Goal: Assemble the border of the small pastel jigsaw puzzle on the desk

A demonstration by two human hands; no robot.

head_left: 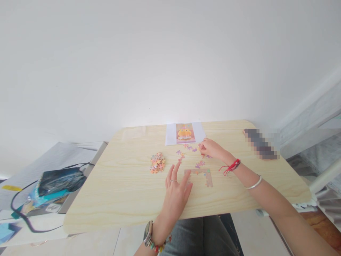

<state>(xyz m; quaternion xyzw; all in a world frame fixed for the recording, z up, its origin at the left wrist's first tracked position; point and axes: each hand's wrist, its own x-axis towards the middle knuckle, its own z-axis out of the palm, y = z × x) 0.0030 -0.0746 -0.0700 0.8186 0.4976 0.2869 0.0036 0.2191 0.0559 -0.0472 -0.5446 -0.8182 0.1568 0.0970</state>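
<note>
- Your right hand (210, 147) reaches out over the loose puzzle pieces (190, 148) lying just below the reference picture (184, 133). Its fingers are curled down onto a piece near the picture's lower right corner, but it is too small to tell whether the piece is pinched or only touched.
- Your left hand (176, 190) lies flat on the worktop (119, 185), fingers spread and holding nothing. Its fingertips sit just beside the left end of the assembled corner strip (203, 175), a likely way of steadying it against sliding.
- That strip forms an L, a run of joined edge pieces turning down at the right. It sits nearest you, between your two hands, where both can get at it.
- A few more loose pieces (199, 164) lie between the strip and your right hand, spread singly so that each shows.
- The unsorted heap of pieces (157, 162) is bunched to the left, apart from the working area.
- The reference picture lies at the far edge of the worktop, facing you, in view but out of the way.
- No box, tray or bowl is on the worktop, and the pieces lie straight on the wood.
- Off the worktop's left edge a dark bag (60, 180) with a black cord rests on a lower surface. I cannot tell what is in it.
</note>
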